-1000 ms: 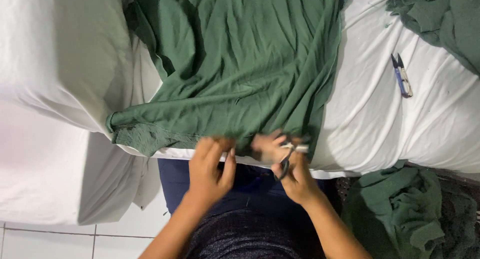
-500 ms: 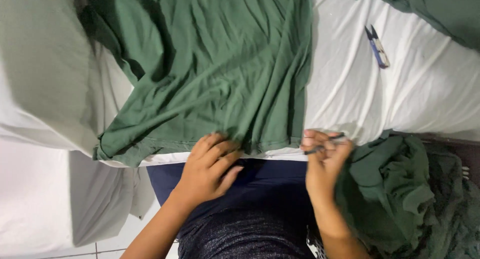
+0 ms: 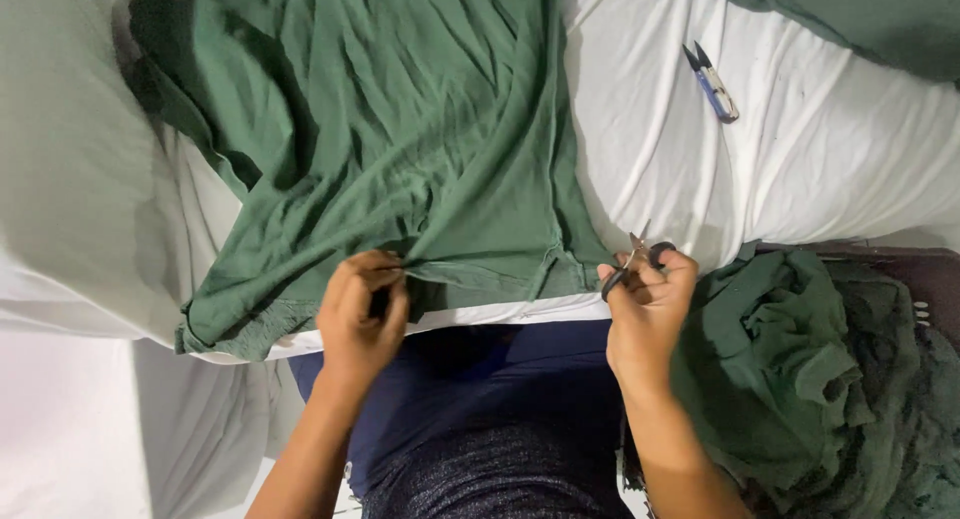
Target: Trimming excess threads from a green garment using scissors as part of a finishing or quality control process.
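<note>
a dark green garment [image 3: 400, 129] lies spread flat over a bench covered in white cloth [image 3: 830, 159], its knit fabric creased in long soft folds, with the hem running along the bench's near edge. the left hand [image 3: 362, 314] is closed in a pinch on that hem, bunching a small fold of it. the right hand [image 3: 648, 304] is just off the garment's right corner, its fingers clamped around small dark-handled scissors [image 3: 630, 259] with the blades pointing up. a blue thread snip [image 3: 711, 82] rests further back on the cloth, well apart. a heap of green garments [image 3: 800, 379] sits beside the right forearm.
</note>
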